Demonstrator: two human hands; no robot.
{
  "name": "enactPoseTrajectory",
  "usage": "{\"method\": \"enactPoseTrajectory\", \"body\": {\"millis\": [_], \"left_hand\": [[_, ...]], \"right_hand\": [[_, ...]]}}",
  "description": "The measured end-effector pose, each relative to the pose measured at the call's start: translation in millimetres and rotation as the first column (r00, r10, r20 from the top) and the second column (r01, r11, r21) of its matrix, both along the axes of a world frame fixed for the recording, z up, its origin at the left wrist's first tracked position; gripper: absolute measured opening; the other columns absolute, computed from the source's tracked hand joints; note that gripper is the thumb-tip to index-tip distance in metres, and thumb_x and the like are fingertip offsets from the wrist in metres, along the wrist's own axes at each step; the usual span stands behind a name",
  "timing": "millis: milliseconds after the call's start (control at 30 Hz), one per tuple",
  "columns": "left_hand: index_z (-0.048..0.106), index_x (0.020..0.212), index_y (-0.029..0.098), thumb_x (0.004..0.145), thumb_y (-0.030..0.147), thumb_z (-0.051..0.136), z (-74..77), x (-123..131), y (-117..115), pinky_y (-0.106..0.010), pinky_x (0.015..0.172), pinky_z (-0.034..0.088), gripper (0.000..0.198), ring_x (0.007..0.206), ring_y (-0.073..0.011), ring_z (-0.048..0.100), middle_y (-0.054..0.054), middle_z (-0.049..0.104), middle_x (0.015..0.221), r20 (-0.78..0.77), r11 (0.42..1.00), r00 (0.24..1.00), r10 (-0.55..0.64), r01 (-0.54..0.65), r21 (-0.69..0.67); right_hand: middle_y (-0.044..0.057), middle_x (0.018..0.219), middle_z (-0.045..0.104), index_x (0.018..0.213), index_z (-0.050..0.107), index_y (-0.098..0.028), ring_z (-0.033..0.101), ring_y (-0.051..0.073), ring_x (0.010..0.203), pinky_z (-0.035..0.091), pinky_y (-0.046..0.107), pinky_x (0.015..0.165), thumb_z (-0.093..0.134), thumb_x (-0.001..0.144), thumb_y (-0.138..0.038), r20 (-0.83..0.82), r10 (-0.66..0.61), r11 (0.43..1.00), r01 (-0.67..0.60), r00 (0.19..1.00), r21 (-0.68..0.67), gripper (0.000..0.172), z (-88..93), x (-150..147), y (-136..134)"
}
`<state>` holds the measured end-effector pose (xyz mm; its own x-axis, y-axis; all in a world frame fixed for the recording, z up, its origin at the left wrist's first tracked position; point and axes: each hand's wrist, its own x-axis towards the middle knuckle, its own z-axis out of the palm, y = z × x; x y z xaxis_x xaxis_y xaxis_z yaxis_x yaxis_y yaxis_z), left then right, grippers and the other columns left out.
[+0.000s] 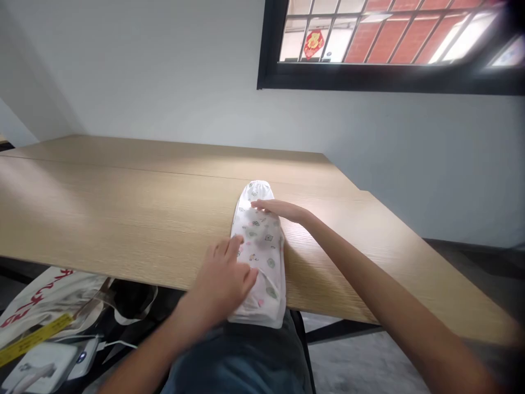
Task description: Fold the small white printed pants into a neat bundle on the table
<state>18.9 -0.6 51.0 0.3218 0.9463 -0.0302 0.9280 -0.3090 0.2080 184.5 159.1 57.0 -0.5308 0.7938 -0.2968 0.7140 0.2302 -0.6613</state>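
A white folded garment [264, 249], printed with small green and pink figures, lies lengthwise on the wooden table. Its far end is gathered like an elastic waistband, and its near end hangs over the table's front edge towards my lap. Which kind of garment it is, I cannot tell for certain. My left hand [229, 273] is at its left side, fingers apart, with the fingertips and thumb over the cloth. Across the upper part of the cloth, my right hand [283, 209] lies flat with its fingers stretched out. Neither hand grips the fabric.
The wooden table [143, 208] reaches back to a grey wall, with a barred window [369, 76] above. Below the front edge at left are a white bag with red lettering [45, 295], a yellow strip [36, 339], a white charger [41, 366] and cables.
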Motion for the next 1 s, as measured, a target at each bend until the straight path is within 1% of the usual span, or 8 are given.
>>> {"method": "enactPoseTrajectory", "body": {"millis": [133,233,333,467,600,767,867,1000], "left_hand": [[0.043,0.122,0.026,0.087,0.045,0.027,4.2,9,95,-0.041,0.100,0.040,0.043,0.114,-0.0233,0.040,-0.006,0.036,0.127,0.038,0.985,0.989,-0.141,0.144,-0.090],[0.020,0.135,0.016,0.087,0.043,0.022,-16.8,20,119,-0.048,0.109,0.028,0.055,0.128,-0.0279,0.022,-0.013,0.021,0.136,0.021,0.991,0.993,-0.113,0.114,-0.070],[0.010,0.136,0.016,0.087,0.043,0.013,-40.5,24,77,-0.054,0.113,0.015,0.056,0.132,-0.0277,0.003,-0.011,0.004,0.140,-0.011,0.992,0.992,-0.123,0.122,-0.026],[0.011,0.136,0.020,0.085,0.050,0.019,-60.2,9,-20,-0.046,0.113,0.025,0.060,0.133,-0.0216,0.005,-0.002,0.002,0.141,-0.068,0.968,0.969,-0.238,0.242,0.066],[0.019,0.134,0.009,0.084,0.049,0.025,-70.5,-13,-65,-0.038,0.096,0.046,0.064,0.130,-0.0227,0.019,-0.007,0.013,0.140,-0.216,0.811,0.952,-0.216,0.299,0.504],[0.023,0.133,0.025,0.079,0.015,0.033,-81.7,-24,-44,-0.033,0.101,0.040,0.056,0.127,-0.0159,0.025,0.007,0.017,0.139,-0.217,0.790,0.958,-0.185,0.277,0.547],[0.037,0.127,0.022,0.077,0.007,0.032,-89.3,-27,-35,-0.030,0.102,0.036,0.052,0.124,-0.0153,0.031,0.004,0.031,0.133,-0.073,0.709,0.967,-0.246,0.231,0.666],[0.046,0.117,0.019,0.077,0.005,0.033,-85.3,-36,-32,-0.030,0.101,0.038,0.044,0.119,-0.0155,0.036,0.001,0.043,0.123,0.079,0.719,0.901,-0.427,0.285,0.634]], "right_hand": [[0.008,0.127,0.047,0.130,0.043,-0.013,0.047,0.017,0.114,0.038,0.028,0.096,0.005,0.094,-0.047,-0.067,0.149,0.986,-0.143,0.987,0.089,0.062,-8.8,-5,1],[0.011,0.117,0.054,0.116,0.053,-0.009,0.051,0.019,0.106,0.039,0.033,0.094,0.009,0.094,-0.038,0.074,0.218,0.939,-0.230,0.973,0.255,0.057,-23.8,-15,13],[0.015,0.132,0.040,0.121,0.049,-0.004,0.033,0.025,0.125,0.023,0.039,0.105,0.028,0.090,-0.026,0.180,0.165,0.899,-0.223,0.970,0.378,0.043,-41.7,-25,29],[0.019,0.144,0.009,0.138,0.019,0.005,0.004,0.029,0.134,0.003,0.045,0.108,0.021,0.092,-0.026,0.262,-0.045,0.845,-0.103,0.964,0.524,0.056,-58.8,-37,51],[0.020,0.144,0.009,0.139,0.016,0.006,0.007,0.028,0.134,0.006,0.043,0.108,0.018,0.093,-0.028,0.325,-0.071,0.844,-0.117,0.943,0.523,0.058,-55.9,-40,51],[0.019,0.139,0.026,0.129,0.043,-0.005,0.026,0.033,0.128,0.036,0.043,0.095,0.021,0.089,-0.056,0.371,0.172,0.865,-0.321,0.913,0.387,0.068,-33.2,-23,-28],[0.013,0.142,0.023,0.135,0.036,-0.010,0.018,0.029,0.132,0.025,0.043,0.105,0.028,0.082,-0.067,0.347,0.291,0.811,-0.422,0.892,0.406,0.079,-31.6,-7,-106],[0.016,0.142,0.022,0.136,0.032,-0.004,0.021,0.034,0.129,0.028,0.044,0.104,0.066,0.063,-0.046,0.354,0.276,0.623,-0.446,0.894,0.643,0.091,-50.3,10,-174]]}}
